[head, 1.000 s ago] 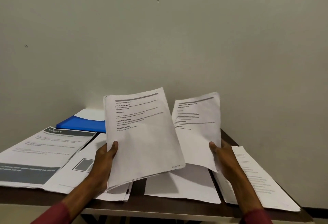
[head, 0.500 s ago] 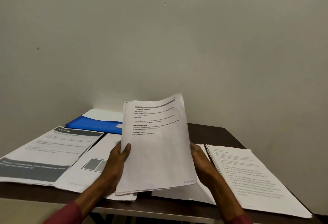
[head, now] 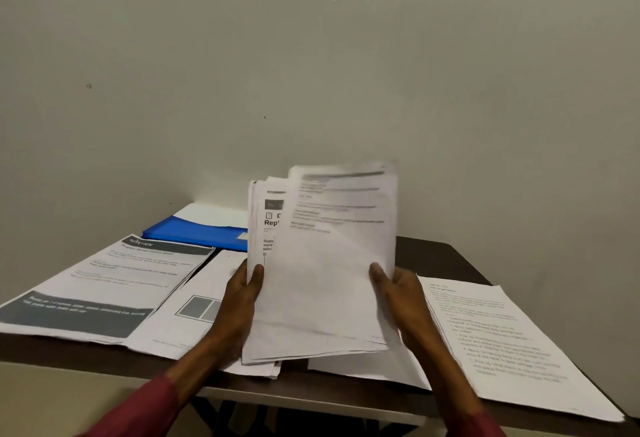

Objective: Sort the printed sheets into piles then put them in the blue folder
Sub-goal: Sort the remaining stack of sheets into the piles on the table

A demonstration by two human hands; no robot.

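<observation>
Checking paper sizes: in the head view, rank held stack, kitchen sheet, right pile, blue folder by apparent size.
Largest: held stack (nearer camera, so unsure)
kitchen sheet and right pile look alike
blue folder, partly hidden

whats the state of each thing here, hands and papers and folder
stack of white printed sheets: held upright, fanned at top
left hand: grips the stack's left edge
right hand: grips its right edge
blue folder: flat at the back of the dark brown table
grey-banded kitchen sheet: flat, left
pile of white text sheets: flat, right
</observation>
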